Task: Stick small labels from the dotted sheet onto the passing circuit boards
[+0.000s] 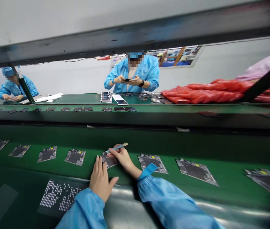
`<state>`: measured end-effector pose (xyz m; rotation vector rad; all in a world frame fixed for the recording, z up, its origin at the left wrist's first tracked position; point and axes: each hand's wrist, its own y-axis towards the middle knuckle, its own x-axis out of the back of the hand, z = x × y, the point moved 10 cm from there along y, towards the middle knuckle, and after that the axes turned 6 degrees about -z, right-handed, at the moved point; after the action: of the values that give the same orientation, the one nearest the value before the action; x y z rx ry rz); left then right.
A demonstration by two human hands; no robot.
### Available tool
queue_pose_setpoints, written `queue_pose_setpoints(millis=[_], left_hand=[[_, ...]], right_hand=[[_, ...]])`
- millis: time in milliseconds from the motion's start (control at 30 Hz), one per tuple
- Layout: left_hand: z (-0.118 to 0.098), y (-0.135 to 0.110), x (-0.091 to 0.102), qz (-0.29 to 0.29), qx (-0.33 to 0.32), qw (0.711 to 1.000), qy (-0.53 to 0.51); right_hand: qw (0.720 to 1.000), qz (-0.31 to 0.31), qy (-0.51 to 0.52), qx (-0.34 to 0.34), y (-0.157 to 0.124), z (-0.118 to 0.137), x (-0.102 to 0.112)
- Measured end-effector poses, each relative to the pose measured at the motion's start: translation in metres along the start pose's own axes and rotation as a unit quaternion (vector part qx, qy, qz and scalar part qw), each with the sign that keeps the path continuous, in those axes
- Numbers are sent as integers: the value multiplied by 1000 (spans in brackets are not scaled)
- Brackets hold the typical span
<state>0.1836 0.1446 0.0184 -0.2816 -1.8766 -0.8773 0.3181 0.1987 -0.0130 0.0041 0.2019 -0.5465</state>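
In the head view, my right hand (124,158) pinches a slim pale-blue tool that looks like tweezers (120,146), its cream back end pointing up to the right. The tool's front end points down at a dark circuit board (110,161) lying on the green belt. My left hand (101,179) rests at the near left side of that board, fingers stretched out and thumb apart. Both hands hide part of the board. To the lower left lies a clear sheet of small white round dots (53,195), partly covered by my left sleeve.
More boards lie in a row on the belt (125,136), including one on the left (75,157) and one beside my right wrist (152,163). Past a ledge, a co-worker (132,71) handles a small dark item, near red plastic bags (204,90). A metal beam (111,40) crosses overhead.
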Motion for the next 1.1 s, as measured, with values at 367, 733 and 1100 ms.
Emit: queue_pose_setpoints(millis=[367, 733, 1100], left_hand=[[-10, 9, -5, -20, -28, 998, -55], [-30, 27, -6, -16, 14, 998, -66], [72, -67, 115, -86, 135, 983, -90]], right_hand=[[999, -10, -42, 27, -6, 9, 18], [993, -97, 58, 29, -7, 22, 50], [992, 32, 115, 50, -86, 103, 11]])
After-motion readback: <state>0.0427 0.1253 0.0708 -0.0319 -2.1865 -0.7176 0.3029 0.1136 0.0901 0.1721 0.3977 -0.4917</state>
